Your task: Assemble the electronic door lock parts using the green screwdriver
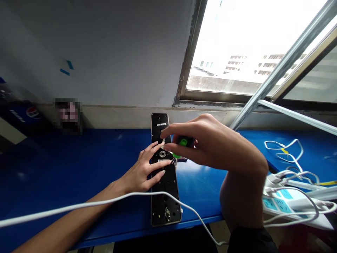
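A long, narrow black panel, which looks like a door-lock body, lies lengthwise on the blue table, with a round metal fitting near its middle and a metal post at its near end. My left hand rests on the panel from the left, fingers spread and flat. Above the panel's right side, my right hand is curled around a green-and-black handle, seemingly a screwdriver's. Its thumb and index finger reach close to the panel's surface. Whatever lies between those two fingertips is too small to make out.
A white cable runs across the foreground, over the panel and my left forearm. At right sit a white power strip and tangled cords. Metal bars slant before the window. A Pepsi bottle stands at left.
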`<state>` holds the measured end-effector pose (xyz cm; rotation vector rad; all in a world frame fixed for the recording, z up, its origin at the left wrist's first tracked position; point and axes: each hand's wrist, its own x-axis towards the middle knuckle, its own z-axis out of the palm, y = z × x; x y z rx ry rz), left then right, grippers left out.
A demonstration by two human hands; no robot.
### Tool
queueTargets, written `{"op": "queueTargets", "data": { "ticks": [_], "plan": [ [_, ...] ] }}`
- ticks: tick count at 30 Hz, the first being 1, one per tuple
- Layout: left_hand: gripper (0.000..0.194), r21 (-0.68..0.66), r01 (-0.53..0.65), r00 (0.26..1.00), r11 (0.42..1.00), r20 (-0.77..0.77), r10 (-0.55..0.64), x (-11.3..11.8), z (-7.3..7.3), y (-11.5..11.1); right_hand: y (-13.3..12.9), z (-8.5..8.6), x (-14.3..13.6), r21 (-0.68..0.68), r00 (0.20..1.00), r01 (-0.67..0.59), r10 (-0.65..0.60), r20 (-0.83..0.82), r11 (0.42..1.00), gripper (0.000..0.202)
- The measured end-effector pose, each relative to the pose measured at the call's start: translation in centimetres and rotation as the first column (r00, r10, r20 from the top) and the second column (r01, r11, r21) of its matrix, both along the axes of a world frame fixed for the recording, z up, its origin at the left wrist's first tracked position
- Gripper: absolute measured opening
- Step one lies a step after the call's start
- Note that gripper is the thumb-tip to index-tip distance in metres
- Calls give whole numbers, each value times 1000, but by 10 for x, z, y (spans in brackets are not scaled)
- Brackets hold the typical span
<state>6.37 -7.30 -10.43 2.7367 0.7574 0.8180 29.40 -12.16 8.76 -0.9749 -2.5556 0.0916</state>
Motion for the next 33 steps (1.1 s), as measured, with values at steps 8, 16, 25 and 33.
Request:
{"op": "queueTargets", "data": {
  "ticks": [8,16,25,33],
  "plan": [
    [45,5,32,999,999,0,-32,-2,-1,3,-6,-11,9,-7,992,-47,46,-121,999,44],
    [43,31,28,999,999,28,-29,-1,-4,4,7,-39,13,192,940,-21,85,-331,981,24],
    [41,4,39,998,999,52,-39,0,-3,2,20,-79,14,266,849,68,84,-522,962,48],
    [43,10,46,997,999,61,-47,0,-6,4,7,-80,6,383,878,178,30,-478,906,40]
  ]
}}
